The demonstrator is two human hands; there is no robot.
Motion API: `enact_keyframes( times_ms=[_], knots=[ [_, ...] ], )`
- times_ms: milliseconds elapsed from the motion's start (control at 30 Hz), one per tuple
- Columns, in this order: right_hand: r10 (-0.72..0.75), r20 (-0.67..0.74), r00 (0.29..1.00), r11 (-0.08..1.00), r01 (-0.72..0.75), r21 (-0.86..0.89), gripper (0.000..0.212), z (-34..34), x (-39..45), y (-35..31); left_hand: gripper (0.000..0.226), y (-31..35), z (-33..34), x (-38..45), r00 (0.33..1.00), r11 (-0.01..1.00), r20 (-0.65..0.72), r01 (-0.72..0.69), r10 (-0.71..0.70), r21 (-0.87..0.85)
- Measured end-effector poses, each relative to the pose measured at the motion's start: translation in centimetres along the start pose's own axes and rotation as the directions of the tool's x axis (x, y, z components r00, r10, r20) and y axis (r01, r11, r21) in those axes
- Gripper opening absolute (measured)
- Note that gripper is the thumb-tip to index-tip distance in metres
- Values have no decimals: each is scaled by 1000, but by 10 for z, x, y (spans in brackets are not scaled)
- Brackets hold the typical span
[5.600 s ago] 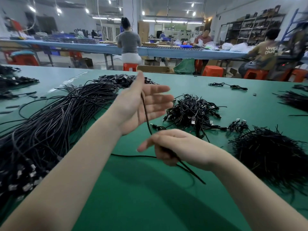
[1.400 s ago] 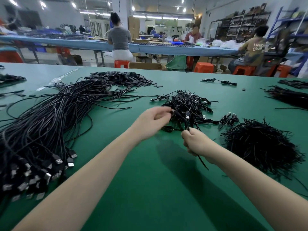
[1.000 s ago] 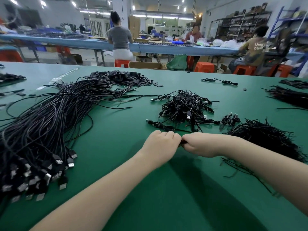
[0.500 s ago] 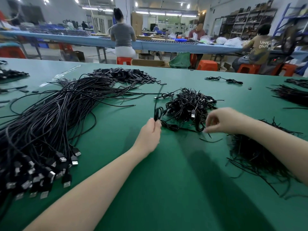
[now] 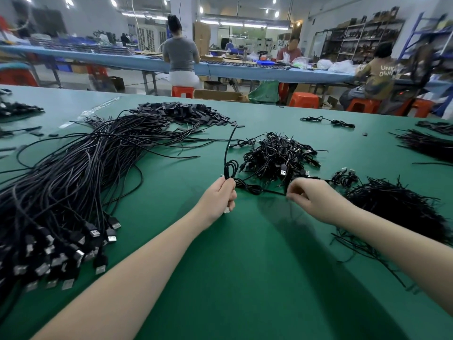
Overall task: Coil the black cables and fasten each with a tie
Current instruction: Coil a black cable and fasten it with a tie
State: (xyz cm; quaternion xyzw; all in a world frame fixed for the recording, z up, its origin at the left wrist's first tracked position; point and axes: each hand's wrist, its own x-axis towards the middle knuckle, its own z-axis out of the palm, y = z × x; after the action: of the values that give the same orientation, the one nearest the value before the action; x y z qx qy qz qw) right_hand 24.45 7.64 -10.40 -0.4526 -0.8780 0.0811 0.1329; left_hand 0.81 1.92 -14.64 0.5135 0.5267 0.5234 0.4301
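Far to the left of the left hand, a big bundle of loose black cables (image 5: 73, 182) sprawls across the green surface (image 5: 245, 278), its metal plugs (image 5: 98, 234) bunched at the near end. Beyond that bundle, further from the person, sits a heap of small flat black pieces (image 5: 181, 112).

The left hand (image 5: 221, 196) is closed around a coiled cable (image 5: 231, 169), gripping it so the small loops stand up above the fist and one free end rises and curves away from the person; a metal plug tip (image 5: 227, 210) peeks out below the fist.

Between the two hands and just beyond them lies a pile of finished coils (image 5: 279, 155).

The right hand (image 5: 311, 198) hovers just right of the left one, fingers curled with the fingertips drawn together; a thin black strand shows at them, though whether it is pinched cannot be told. To the right of this hand, touching the forearm's far side, spreads a bristly heap of black ties (image 5: 397, 212).
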Motion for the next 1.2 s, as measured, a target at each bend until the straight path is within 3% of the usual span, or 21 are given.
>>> enact_keyframes(
  times_ms=[100,167,333,600,667,733,800,867,900,967,1067,1133,1200],
  knots=[
    [-45,-238,970,981,88,174,21,-1,-2,-21,29,0,1,-1,1000,999,14,-17,16,42],
    [-25,-305,952,958,109,264,12,-2,-1,-37,31,0,2,-2,999,994,26,-41,38,105],
    [-24,-317,948,867,177,465,9,0,7,-72,26,-3,14,-4,993,913,54,-120,107,389],
    [-101,-263,959,863,217,457,8,8,3,-83,23,-3,20,-12,965,820,122,-261,232,509],
    [-162,-248,955,898,247,365,4,2,0,-85,20,-3,22,-14,963,807,130,-267,235,526],
    [-316,-228,921,944,329,21,8,-7,-1,-87,15,-2,26,-14,977,750,92,-207,192,629],
    [-497,-135,857,789,382,-481,16,-21,2,-92,19,0,31,-14,983,552,44,-136,177,823],
    [-517,-11,856,650,385,-655,16,-38,9,-100,25,3,35,-17,954,257,101,-177,283,950],
    [-474,48,879,684,402,-609,15,-47,13,-102,24,5,35,-20,915,152,164,-233,369,960],
    [-287,237,928,874,355,-333,8,-67,23,-99,18,11,35,-27,792,14,283,-346,541,938],
    [-169,489,856,984,179,26,6,-84,36,-79,21,11,36,-29,570,-63,404,-523,715,850],
    [-147,588,795,963,-21,270,6,-80,33,-62,27,12,38,-31,504,-89,438,-575,745,814],
    [-213,618,757,751,-278,599,6,-63,23,-49,27,12,39,-33,519,40,366,-615,773,788]
  ],
)
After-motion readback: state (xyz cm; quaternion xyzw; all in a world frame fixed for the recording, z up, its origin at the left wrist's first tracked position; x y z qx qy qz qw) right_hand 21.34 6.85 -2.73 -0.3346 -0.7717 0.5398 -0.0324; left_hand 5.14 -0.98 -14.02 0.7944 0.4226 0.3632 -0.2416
